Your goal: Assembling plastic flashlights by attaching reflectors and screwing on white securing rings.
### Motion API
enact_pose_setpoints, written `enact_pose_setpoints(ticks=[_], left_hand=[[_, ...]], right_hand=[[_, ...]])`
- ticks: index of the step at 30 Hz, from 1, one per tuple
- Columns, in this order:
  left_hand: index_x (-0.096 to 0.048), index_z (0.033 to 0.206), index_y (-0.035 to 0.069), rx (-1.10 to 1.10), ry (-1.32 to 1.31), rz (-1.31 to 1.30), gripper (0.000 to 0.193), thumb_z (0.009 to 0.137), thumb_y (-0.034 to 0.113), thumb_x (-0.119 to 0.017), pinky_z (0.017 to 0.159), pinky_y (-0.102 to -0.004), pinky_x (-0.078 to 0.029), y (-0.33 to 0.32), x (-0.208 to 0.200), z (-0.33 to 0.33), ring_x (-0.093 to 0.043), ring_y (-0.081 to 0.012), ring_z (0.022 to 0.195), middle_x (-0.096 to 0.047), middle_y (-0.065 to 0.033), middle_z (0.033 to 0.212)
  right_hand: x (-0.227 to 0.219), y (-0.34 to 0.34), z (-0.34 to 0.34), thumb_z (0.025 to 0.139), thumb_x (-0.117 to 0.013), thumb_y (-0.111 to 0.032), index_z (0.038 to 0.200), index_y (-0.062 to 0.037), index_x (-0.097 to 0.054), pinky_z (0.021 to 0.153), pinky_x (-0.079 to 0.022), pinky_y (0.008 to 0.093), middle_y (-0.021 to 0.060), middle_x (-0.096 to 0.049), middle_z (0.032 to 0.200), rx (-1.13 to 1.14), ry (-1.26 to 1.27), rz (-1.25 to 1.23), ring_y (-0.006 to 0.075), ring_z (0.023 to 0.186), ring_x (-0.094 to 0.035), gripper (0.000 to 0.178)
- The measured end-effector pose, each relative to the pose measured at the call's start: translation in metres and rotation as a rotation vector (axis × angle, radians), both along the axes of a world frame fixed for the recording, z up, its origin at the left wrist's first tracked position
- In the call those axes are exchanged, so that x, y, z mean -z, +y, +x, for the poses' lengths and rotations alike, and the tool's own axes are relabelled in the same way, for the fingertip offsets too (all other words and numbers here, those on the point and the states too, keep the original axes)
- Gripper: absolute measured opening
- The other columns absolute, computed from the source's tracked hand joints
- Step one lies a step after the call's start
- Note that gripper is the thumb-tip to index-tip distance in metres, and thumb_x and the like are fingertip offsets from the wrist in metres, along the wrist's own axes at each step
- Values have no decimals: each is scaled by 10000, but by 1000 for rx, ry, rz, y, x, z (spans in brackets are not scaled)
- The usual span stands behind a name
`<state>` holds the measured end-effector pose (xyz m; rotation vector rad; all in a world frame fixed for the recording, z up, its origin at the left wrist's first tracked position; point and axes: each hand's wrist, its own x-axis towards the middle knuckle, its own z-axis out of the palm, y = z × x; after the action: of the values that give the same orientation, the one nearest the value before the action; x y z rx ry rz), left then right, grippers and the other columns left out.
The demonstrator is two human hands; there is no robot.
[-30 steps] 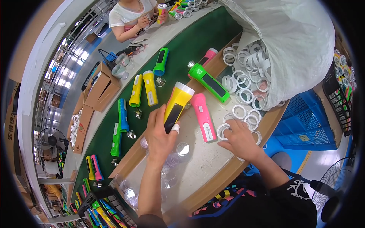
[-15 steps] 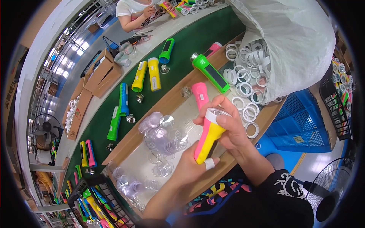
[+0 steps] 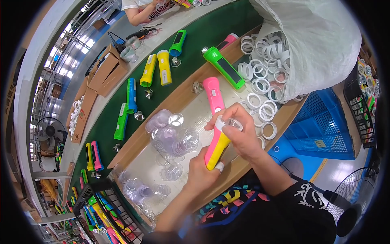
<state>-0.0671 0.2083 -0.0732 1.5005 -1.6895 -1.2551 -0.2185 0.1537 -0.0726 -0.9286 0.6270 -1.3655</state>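
My left hand (image 3: 203, 173) grips the lower body of a yellow and pink flashlight (image 3: 216, 148), held tilted over the near edge of the wooden tray (image 3: 178, 99). My right hand (image 3: 239, 134) is closed around the flashlight's head, fingers on a white ring with a clear lens (image 3: 228, 122) at its top. A pink flashlight (image 3: 213, 94) lies on the tray just beyond my hands. A heap of clear round lenses (image 3: 172, 138) lies to the left of my hands.
White rings (image 3: 264, 77) spill from a big white sack (image 3: 313, 36) at the tray's right. A green flashlight (image 3: 223, 67) lies on the tray; more coloured flashlights (image 3: 156, 71) lie on the green belt. A blue crate (image 3: 321, 126) stands at right. Another person's arm (image 3: 138, 14) shows at the top.
I lifted the yellow and pink flashlight off the tray toward my body. My right hand left the loose rings and now closes on the flashlight's head with a ring.
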Motion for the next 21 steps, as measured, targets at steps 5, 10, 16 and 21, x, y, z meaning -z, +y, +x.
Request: enact_pose_setpoints(ticks=[5, 10, 16, 21], left_hand=[[-503, 1142, 19, -37, -49, -27, 505, 719, 168, -734, 741, -349, -492, -25, -3, 8, -643, -279, 835, -636, -179, 921], [-454, 1196, 20, -87, -436, -194, 646, 695, 277, -771, 792, -395, -470, -102, -13, 23, -608, -349, 947, -608, -215, 1029], [-477, 1199, 9, -21, -365, -380, 535, 762, 211, -709, 793, -362, -471, -133, -27, 25, -611, -330, 948, -615, -190, 1041], [-513, 1167, 24, 125, -69, -125, 509, 728, 153, -735, 727, -331, -495, -77, -11, 0, -646, -215, 844, -648, -143, 940]], right_hand=[[-12, -17, -6, 818, -597, -107, 1082, -41, -441, 866, -466, 348, 128, -556, 1051, -15, 52, 207, 214, 1009, -567, 313], [18, -16, -45, 763, -683, -104, 1023, -31, -520, 832, -443, 323, 106, -526, 1114, 255, 891, -30, 189, 1010, -533, 316], [17, -15, -48, 773, -674, -102, 1049, -39, -525, 849, -437, 329, 102, -525, 1115, 301, 1002, -153, 196, 1027, -526, 320], [-10, -38, -30, 816, -671, -153, 1162, -50, -491, 910, -440, 319, 90, -543, 1137, 161, -46, 4, 173, 1057, -527, 403]])
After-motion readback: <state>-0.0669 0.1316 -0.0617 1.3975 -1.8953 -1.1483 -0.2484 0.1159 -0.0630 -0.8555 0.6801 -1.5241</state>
